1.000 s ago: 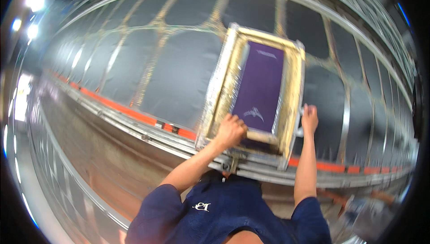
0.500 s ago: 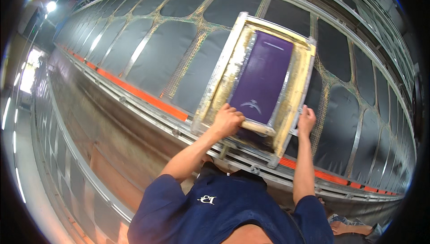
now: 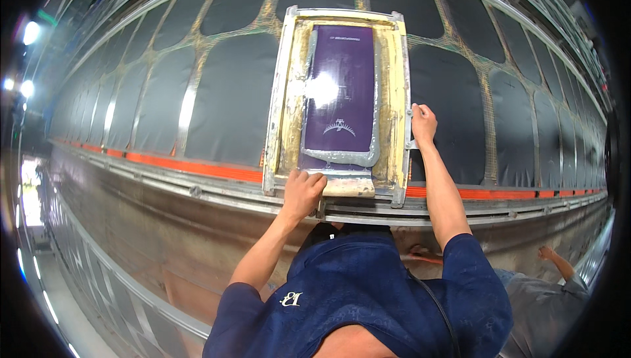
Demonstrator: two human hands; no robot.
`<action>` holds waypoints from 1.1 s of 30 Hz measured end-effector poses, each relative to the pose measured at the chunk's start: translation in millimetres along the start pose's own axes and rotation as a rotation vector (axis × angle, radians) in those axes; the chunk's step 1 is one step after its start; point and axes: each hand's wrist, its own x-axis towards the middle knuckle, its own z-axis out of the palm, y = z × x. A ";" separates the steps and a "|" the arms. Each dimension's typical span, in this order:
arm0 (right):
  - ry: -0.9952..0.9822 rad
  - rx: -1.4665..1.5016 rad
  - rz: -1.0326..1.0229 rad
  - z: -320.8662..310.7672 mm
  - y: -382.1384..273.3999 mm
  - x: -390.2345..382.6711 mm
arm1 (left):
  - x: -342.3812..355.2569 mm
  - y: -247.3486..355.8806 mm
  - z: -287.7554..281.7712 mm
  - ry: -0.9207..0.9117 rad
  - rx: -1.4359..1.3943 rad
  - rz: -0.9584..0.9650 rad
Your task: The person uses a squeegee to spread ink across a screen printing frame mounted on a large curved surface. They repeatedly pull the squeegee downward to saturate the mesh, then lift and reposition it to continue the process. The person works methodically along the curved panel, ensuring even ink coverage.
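A screen-printing frame (image 3: pixel 402 95) with yellowish inner borders lies on the long table in front of me. Its mesh window (image 3: pixel 342 89) is purple, with a pale arc-shaped design near the close end and a glare spot. Greyish ink (image 3: pixel 342 157) lines the window's sides and near edge. At the frame's near end, my left hand (image 3: pixel 304 194) is closed around the left end of a wooden-handled squeegee (image 3: pixel 350 188). My right hand (image 3: pixel 424 121) is closed at the frame's right side rail, by a small metal bracket; its fingertips are partly hidden.
Black panels (image 3: pixel 236 102) cover the table to both sides, with patterned mesh strips between them. An orange strip (image 3: pixel 197 169) and a metal rail (image 3: pixel 460 215) run along the near edge. Another person's arm (image 3: pixel 557 263) shows at lower right.
My view has turned, so the frame now looks nearly straight and further left. The squeegee lies closer to the frame's near end. Both hands keep their holds.
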 end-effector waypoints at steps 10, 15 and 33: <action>-0.213 -0.515 -0.077 -15.2 -35.5 20.5 | 143.1 -99.6 56.6 0.042 0.006 0.047; -0.363 -0.210 -0.465 35.2 -107.1 106.8 | 285.8 -188.4 96.8 -0.022 0.054 0.040; -0.719 -0.683 -0.627 159.7 -189.8 240.1 | 446.9 -255.3 100.6 -0.444 -0.115 -0.137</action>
